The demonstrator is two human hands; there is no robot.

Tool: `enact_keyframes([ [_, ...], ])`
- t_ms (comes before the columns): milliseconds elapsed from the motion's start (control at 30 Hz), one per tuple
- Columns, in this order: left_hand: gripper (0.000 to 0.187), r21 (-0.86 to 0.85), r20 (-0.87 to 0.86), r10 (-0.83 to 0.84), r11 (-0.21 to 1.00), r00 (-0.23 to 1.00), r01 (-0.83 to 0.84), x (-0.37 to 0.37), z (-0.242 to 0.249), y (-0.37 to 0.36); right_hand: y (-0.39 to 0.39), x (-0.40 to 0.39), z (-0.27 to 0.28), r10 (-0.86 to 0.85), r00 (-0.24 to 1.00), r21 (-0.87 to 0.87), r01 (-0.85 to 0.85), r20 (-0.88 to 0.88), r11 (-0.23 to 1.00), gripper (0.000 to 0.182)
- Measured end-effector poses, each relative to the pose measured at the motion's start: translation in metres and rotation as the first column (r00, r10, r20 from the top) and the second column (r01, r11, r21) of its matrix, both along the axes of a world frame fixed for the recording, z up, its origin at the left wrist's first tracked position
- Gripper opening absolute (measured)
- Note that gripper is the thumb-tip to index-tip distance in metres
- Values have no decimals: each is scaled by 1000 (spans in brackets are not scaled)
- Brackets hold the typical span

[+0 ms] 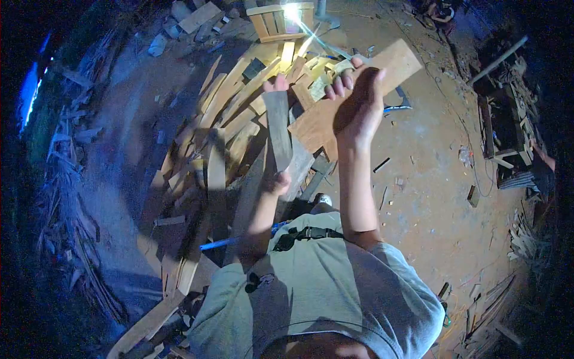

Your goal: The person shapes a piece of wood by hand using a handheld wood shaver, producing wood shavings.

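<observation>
My left hand (280,182) is closed around a narrow greyish wooden board (277,122). The board covers most of the palm, with fingertips showing past its far end and the thumb side at its near end. A wider, light-brown wooden board (394,63) slants up to the right in my right hand (365,110). The fingers of that hand curl over the board's far edge, and its thumb points up along it. Both boards are held above a heap of loose wooden pieces (230,107), apart from each other as far as I can see.
A bright lamp (292,11) shines beside a slatted wooden crate (264,25) at the far side. Wood scraps (78,233) line the left side. A dark wooden frame (487,128) stands at the right, with a thin cable (439,90) across the floor near it.
</observation>
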State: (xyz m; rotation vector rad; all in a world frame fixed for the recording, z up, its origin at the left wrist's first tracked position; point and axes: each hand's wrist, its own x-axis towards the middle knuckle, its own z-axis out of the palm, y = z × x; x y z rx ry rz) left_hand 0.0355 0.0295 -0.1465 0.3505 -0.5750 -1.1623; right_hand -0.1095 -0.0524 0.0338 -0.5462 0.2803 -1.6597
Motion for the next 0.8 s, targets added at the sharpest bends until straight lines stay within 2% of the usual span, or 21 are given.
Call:
enact_keyframes([
  [33, 83, 9, 318, 4, 1000, 948, -7, -3, 30, -5, -5, 0, -2, 14, 1000, -5, -14, -21, 1000, 46],
  [67, 109, 139, 721, -96, 990, 686, -9, -8, 61, 4, -11, 3, -5, 29, 999, 47, -31, 38, 998, 47],
  [100, 109, 128, 718, -106, 992, 688, 19, -15, 71, 0, -13, 4, -6, 68, 995, 69, -73, 71, 995, 45],
  [167, 99, 44, 665, 1, 998, 747, -40, -27, 88, -7, -17, 8, -9, 103, 993, 33, -105, 54, 994, 43],
  [333, 78, -90, 484, 283, 957, 828, -275, -36, 107, -16, -10, 22, -14, 93, 984, 79, -106, 150, 991, 38],
  [367, 75, -105, 442, 342, 938, 830, -330, -37, 108, -17, -10, 22, -14, 69, 988, 108, -83, 135, 991, 39],
  [433, 76, -123, 476, 379, 922, 793, -367, -37, 100, -20, -12, 20, -11, 73, 989, 109, -88, 132, 990, 39],
  [500, 75, -266, 523, 452, 892, 723, -365, -35, 88, -21, -11, 18, -7, 80, 989, 111, -94, 126, 989, 39],
  [633, 74, -185, 464, 355, 935, 812, -303, -35, 91, -22, -8, 19, -6, 27, 990, 108, -42, 139, 993, 40],
  [700, 72, -348, 494, 512, 857, 703, -379, -41, 110, -32, -5, 19, -7, 13, 990, 102, -27, 143, 994, 39],
  [733, 72, -347, 494, 511, 858, 704, -379, -43, 119, -32, -2, 18, -6, 74, 991, 98, -85, 114, 992, 39],
  [800, 71, -266, 478, 362, 928, 800, -261, -45, 130, -35, 0, 15, 0, 135, 987, 95, -143, 83, 985, 39],
])
